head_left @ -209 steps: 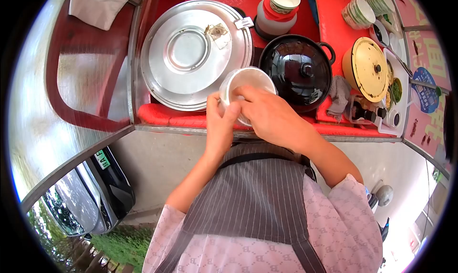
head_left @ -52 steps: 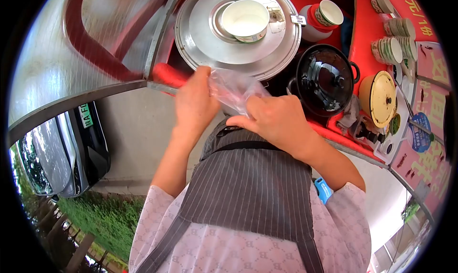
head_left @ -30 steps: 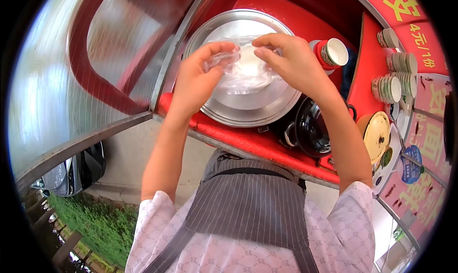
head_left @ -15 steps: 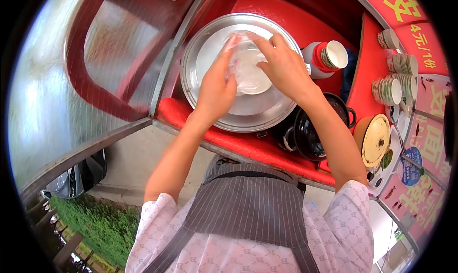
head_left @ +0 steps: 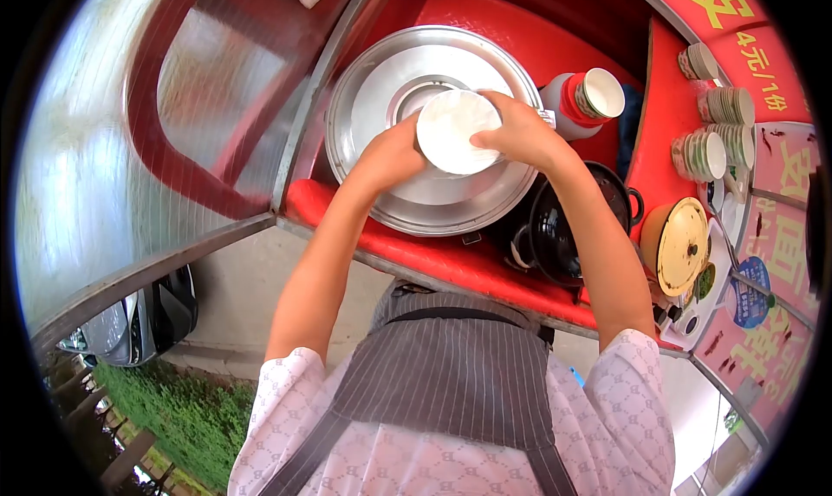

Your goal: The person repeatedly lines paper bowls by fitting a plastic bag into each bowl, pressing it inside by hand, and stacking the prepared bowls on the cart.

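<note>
My two hands are together on one white bowl [head_left: 458, 133], a little above the middle of the frame, its open mouth turned up toward me. My right hand [head_left: 524, 136] grips the bowl's right side, with the thumb over the rim onto the inside and the other fingers around the outside. My left hand [head_left: 394, 159] is pressed against the left side, its fingers mostly hidden behind the bowl. I can't tell whether the base touches the large metal lid [head_left: 381, 71] underneath; the bowl covers part of the lid's raised ring.

Just right of the lid, a pale jar with a red top [head_left: 566, 121] carries a patterned bowl [head_left: 604, 93], tipped so I see into it. Below that, my right forearm passes in front of a black lidded pot [head_left: 555, 227]. Farther right are a cream-coloured pot [head_left: 682, 246] with its lid on and, in the upper right, stacks of paper bowls [head_left: 726, 106]. All this is on or around the red surface [head_left: 485, 15], whose padded front edge runs across below the lid. My striped apron [head_left: 451, 375] fills the lower middle, and a parked car [head_left: 139, 323] shows at the lower left.
</note>
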The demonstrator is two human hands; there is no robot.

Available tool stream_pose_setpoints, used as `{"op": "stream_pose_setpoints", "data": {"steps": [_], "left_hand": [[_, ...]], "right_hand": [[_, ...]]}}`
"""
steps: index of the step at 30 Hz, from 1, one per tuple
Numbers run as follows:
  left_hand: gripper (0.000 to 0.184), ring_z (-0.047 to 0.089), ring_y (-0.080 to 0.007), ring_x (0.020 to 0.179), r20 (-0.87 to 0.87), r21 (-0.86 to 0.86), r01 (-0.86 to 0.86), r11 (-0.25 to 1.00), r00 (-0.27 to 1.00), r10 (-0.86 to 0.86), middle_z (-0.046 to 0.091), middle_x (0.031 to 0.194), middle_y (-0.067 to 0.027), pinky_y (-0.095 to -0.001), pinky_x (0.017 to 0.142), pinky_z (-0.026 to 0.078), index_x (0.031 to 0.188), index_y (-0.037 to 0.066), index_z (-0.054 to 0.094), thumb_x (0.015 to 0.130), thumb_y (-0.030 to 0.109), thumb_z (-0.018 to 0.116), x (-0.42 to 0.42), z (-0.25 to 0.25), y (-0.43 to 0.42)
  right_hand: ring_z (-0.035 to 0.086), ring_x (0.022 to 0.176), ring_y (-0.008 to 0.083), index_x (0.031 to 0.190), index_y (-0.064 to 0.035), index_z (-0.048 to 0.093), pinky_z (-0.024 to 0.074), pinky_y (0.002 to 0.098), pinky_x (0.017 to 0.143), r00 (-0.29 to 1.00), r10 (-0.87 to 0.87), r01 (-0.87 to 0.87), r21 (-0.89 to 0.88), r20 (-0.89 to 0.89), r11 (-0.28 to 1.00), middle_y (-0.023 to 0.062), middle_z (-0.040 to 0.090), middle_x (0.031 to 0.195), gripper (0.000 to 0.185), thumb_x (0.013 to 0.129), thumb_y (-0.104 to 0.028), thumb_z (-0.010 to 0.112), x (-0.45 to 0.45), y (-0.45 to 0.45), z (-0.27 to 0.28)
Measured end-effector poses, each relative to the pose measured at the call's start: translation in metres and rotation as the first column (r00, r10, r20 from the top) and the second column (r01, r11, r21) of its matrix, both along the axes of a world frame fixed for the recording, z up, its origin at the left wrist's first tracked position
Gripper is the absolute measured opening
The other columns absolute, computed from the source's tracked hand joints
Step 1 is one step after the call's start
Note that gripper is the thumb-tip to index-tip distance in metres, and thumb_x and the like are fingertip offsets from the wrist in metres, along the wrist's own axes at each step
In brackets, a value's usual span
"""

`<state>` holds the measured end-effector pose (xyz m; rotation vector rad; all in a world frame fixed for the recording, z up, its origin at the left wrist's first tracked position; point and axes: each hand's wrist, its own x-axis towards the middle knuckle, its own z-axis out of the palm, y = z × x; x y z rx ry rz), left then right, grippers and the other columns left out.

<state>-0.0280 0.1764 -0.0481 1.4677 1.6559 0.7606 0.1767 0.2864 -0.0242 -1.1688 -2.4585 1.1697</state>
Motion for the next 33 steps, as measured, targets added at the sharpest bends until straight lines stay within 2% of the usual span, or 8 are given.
{"op": "stream_pose_setpoints", "data": {"steps": [8, 11, 14, 18, 22, 26, 30, 33], "left_hand": [[0.052, 0.066, -0.0148, 0.087, 0.662, -0.219, -0.230, 0.948, 0.679, 0.317, 0.067, 0.103, -0.0087, -0.0259, 0.067, 0.057, 0.139, 0.006, 0.056, 0.088, 0.001, 0.063, 0.036, 0.030, -0.056], [0.036, 0.066, -0.0150, 0.087, 0.980, -0.143, -0.328, 0.934, 0.082, 0.179, 0.070, 0.108, -0.0079, -0.0285, 0.071, 0.056, 0.132, 0.014, 0.061, 0.097, 0.005, 0.062, 0.047, -0.001, -0.083], [0.022, 0.066, -0.0145, 0.085, 0.977, -0.189, -0.291, 0.938, -0.149, 0.151, 0.070, 0.105, -0.0075, -0.0270, 0.070, 0.056, 0.118, 0.007, 0.066, 0.096, 0.002, 0.062, 0.067, -0.008, -0.091], [0.016, 0.067, -0.0166, 0.085, 0.950, -0.294, -0.341, 0.893, -0.001, 0.313, 0.071, 0.104, -0.0080, -0.0310, 0.075, 0.056, 0.112, 0.005, 0.067, 0.097, 0.003, 0.060, 0.087, 0.007, -0.093], [0.037, 0.062, -0.0236, 0.115, 0.866, -0.322, -0.502, 0.803, 0.186, 0.464, 0.061, 0.127, -0.0140, -0.0408, 0.100, 0.050, 0.132, -0.002, 0.056, 0.098, 0.011, 0.062, 0.080, 0.040, -0.115], [0.083, 0.054, -0.0262, 0.126, 0.773, 0.133, -0.514, 0.847, 0.589, 0.236, 0.048, 0.142, -0.0176, -0.0414, 0.108, 0.043, 0.150, -0.002, 0.028, 0.088, 0.024, 0.076, 0.115, 0.057, -0.139], [0.092, 0.055, -0.0277, 0.125, 0.834, 0.044, -0.581, 0.813, 0.469, 0.290, 0.046, 0.143, -0.0179, -0.0398, 0.102, 0.049, 0.151, 0.000, 0.022, 0.085, 0.029, 0.080, 0.111, 0.055, -0.133], [0.080, 0.053, -0.0294, 0.128, 0.947, -0.112, -0.517, 0.848, 0.203, 0.249, 0.049, 0.145, -0.0138, -0.0458, 0.105, 0.047, 0.149, 0.005, 0.035, 0.096, 0.061, 0.052, 0.099, 0.061, -0.122]], "right_hand": [[0.061, 0.065, 0.0119, 0.126, 0.0056, 0.057, 0.0453, 0.0270, 0.050, 0.832, -0.512, 0.142, -0.809, -0.215, 0.570, 0.0099, 0.068, 0.097, 0.039, 0.092, -0.012, 0.066, 0.038, -0.038, -0.013], [0.068, 0.085, 0.0162, 0.126, 0.0053, 0.057, 0.0556, 0.0300, 0.069, 0.665, -0.675, -0.016, -0.910, -0.320, 0.415, 0.0116, 0.069, 0.108, 0.034, 0.095, -0.007, 0.064, 0.035, -0.077, -0.006], [0.068, 0.106, 0.0216, 0.127, 0.0046, 0.056, 0.0564, 0.0347, 0.092, 0.523, -0.735, -0.283, -0.901, -0.432, 0.328, 0.0139, 0.067, 0.120, 0.033, 0.096, -0.003, 0.063, 0.035, -0.100, -0.003], [0.069, 0.105, 0.0213, 0.129, 0.0047, 0.054, 0.0563, 0.0342, 0.091, 0.391, -0.770, -0.437, -0.838, -0.504, 0.327, 0.0130, 0.067, 0.120, 0.034, 0.097, -0.006, 0.063, 0.032, -0.121, 0.010], [0.068, 0.100, 0.0184, 0.128, 0.0043, 0.055, 0.0561, 0.0316, 0.086, 0.416, -0.769, -0.072, -0.861, -0.485, 0.504, 0.0116, 0.067, 0.117, 0.038, 0.096, -0.012, 0.067, 0.033, -0.133, 0.021], [0.066, 0.097, 0.0144, 0.124, 0.0041, 0.059, 0.0536, 0.0295, 0.085, 0.473, -0.747, 0.161, -0.788, -0.467, 0.594, 0.0102, 0.069, 0.110, 0.035, 0.095, -0.013, 0.069, 0.035, -0.149, 0.027], [0.064, 0.094, 0.0119, 0.128, 0.0038, 0.058, 0.0528, 0.0267, 0.084, 0.548, -0.632, 0.122, -0.695, -0.548, 0.708, 0.0092, 0.068, 0.113, 0.040, 0.095, -0.016, 0.070, 0.034, -0.165, 0.038], [0.063, 0.088, 0.0109, 0.139, 0.0004, 0.052, 0.0548, 0.0263, 0.074, 0.531, -0.628, -0.202, -0.804, -0.569, 0.559, 0.0056, 0.062, 0.110, 0.047, 0.095, -0.009, 0.067, 0.055, -0.167, 0.036]]}}
